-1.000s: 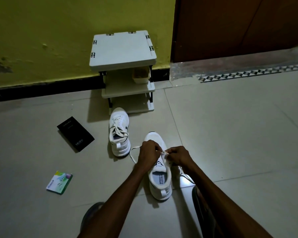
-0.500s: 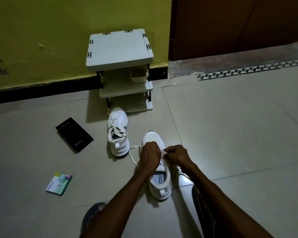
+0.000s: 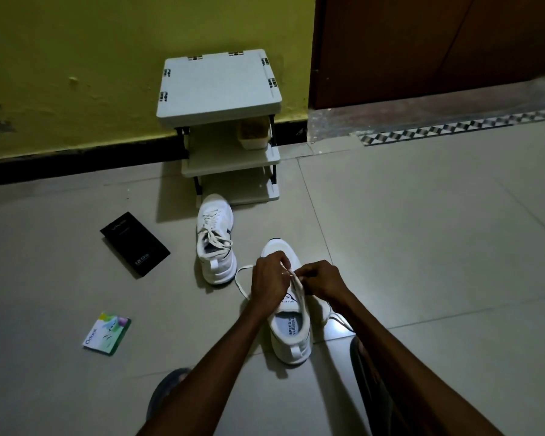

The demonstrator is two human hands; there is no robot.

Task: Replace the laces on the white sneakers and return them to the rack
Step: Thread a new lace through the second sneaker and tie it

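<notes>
Pale floor tiles [image 3: 422,247] carry a white sneaker [image 3: 291,341]; over its tongue, left hand [image 3: 269,280] and right hand [image 3: 323,280] pinch its white lace [image 3: 298,289].

The left grip [image 3: 269,278] and right grip [image 3: 323,280] cover the middle of the near sneaker [image 3: 291,338], so where the lace [image 3: 240,278] threads cannot be told. The bottom edge cuts off both forearms [image 3: 221,357], and the top shelf of the rack [image 3: 221,86] half hides a tub [image 3: 254,136].

Smooth floor tiles [image 3: 422,247] carry a dull sheen; the yellow wall [image 3: 76,73] is matt paint, pitted and scuffed. The rack [image 3: 217,83] looks like matt pale plastic, the door [image 3: 422,42] dark wood. The sneaker [image 3: 291,352] and its lace [image 3: 297,283] are white cloth.
</notes>
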